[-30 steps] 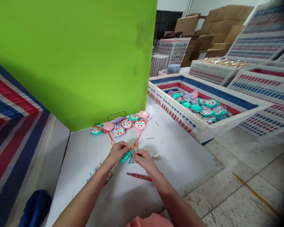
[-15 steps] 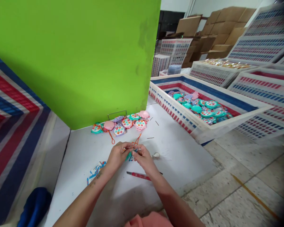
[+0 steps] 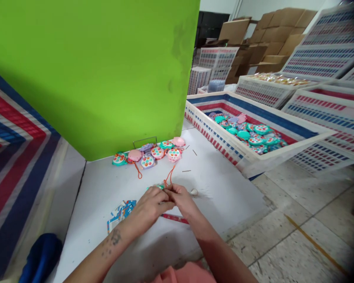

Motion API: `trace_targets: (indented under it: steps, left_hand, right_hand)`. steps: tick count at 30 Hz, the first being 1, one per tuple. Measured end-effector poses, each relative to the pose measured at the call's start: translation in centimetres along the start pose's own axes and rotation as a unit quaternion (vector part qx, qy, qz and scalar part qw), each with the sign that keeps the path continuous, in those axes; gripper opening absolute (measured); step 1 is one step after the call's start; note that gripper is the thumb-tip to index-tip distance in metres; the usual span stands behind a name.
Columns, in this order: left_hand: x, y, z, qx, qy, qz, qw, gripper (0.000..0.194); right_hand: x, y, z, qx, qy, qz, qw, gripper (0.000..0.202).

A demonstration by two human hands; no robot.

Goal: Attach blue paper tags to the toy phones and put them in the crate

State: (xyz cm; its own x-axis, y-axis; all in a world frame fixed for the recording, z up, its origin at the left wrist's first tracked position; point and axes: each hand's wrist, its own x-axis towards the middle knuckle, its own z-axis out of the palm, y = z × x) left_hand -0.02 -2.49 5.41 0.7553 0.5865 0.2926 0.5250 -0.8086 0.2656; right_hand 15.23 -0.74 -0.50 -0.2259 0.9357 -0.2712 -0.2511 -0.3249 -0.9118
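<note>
My left hand (image 3: 152,202) and my right hand (image 3: 178,196) meet over the white table (image 3: 218,204), fingertips pinched together on something small that they hide. An orange cord loop (image 3: 170,175) rises from between the fingers. Just behind my left hand a teal toy (image 3: 155,187) shows in part. Under my wrists lies a red tool (image 3: 174,218), partly covered. Blue and white cards (image 3: 124,211) are spread left of my left hand. A small white round item (image 3: 194,192) rests to the right of my right hand.
Several pink, purple and teal toys (image 3: 147,161) lie along the green panel (image 3: 106,78). To the right stands a white crate (image 3: 221,143) holding many such toys. Thin sticks (image 3: 186,171) are scattered near the toys. A blue object (image 3: 41,255) is at the lower left.
My left hand has turned over toward my right hand and now covers more of the fingertips. The teal toy shows farther left, behind my left hand. More of the cards is uncovered.
</note>
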Motion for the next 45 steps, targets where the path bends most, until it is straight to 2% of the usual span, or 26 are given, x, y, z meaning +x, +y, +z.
trace_targets:
  steps: [3,6,9,11,12,14,17,19,20,23,30,39,45]
  left_hand:
    - [-0.3,0.8,0.8,0.084,-0.017,0.035,0.996,0.024]
    - [-0.7,1.3,1.6,0.079,-0.008,0.035,0.996,0.021]
    - [-1.1,1.6,1.9,-0.036,0.023,-0.008,0.999,0.022]
    - [-1.4,1.5,1.9,-0.167,0.078,-0.066,0.981,0.021]
    - [-1.6,1.4,1.9,-0.236,0.114,-0.106,0.959,0.02]
    - [-1.9,0.7,2.2,-0.352,0.182,-0.203,0.895,0.017]
    - [-2.6,-0.5,3.0,-0.461,0.236,-0.339,0.786,0.019]
    - [-3.0,-1.0,3.4,-0.496,0.254,-0.383,0.737,0.024]
    - [-3.2,-1.1,3.5,-0.503,0.262,-0.391,0.725,0.025]
    - [-3.4,-1.1,3.4,-0.491,0.273,-0.401,0.724,0.024]
    - [-3.6,-0.6,2.6,-0.427,0.27,-0.407,0.761,0.02]
    - [-3.7,-0.6,2.7,-0.393,0.272,-0.385,0.79,0.016]
    - [-3.8,-0.6,2.7,-0.384,0.275,-0.374,0.798,0.016]
  right_hand:
    - [0.1,0.1,0.2,0.014,-0.007,0.008,1.0,0.023]
    - [0.0,0.1,0.3,0.005,-0.022,0.013,1.0,0.024]
    - [0.0,0.0,0.1,-0.011,-0.028,0.01,0.999,0.023]
    - [-0.1,0.1,0.0,-0.047,-0.037,-0.011,0.998,0.019]
    - [-0.2,0.2,-0.1,-0.082,-0.035,-0.032,0.996,0.016]
    - [-0.3,0.3,-0.1,-0.178,-0.011,-0.1,0.979,0.01]
    - [-0.6,0.2,0.3,-0.292,0.039,-0.228,0.928,0.005]
    - [-0.8,0.0,0.7,-0.329,0.034,-0.293,0.897,0.007]
    - [-1.0,-0.2,0.9,-0.345,0.026,-0.314,0.884,0.008]
    - [-1.4,-0.7,1.7,-0.389,0.005,-0.339,0.856,0.01]
    - [-2.0,-1.2,2.4,-0.447,0.009,-0.352,0.822,0.016]
    - [-2.2,-1.3,2.5,-0.484,0.004,-0.339,0.807,0.016]
    - [-2.2,-1.3,2.6,-0.48,-0.001,-0.344,0.807,0.017]
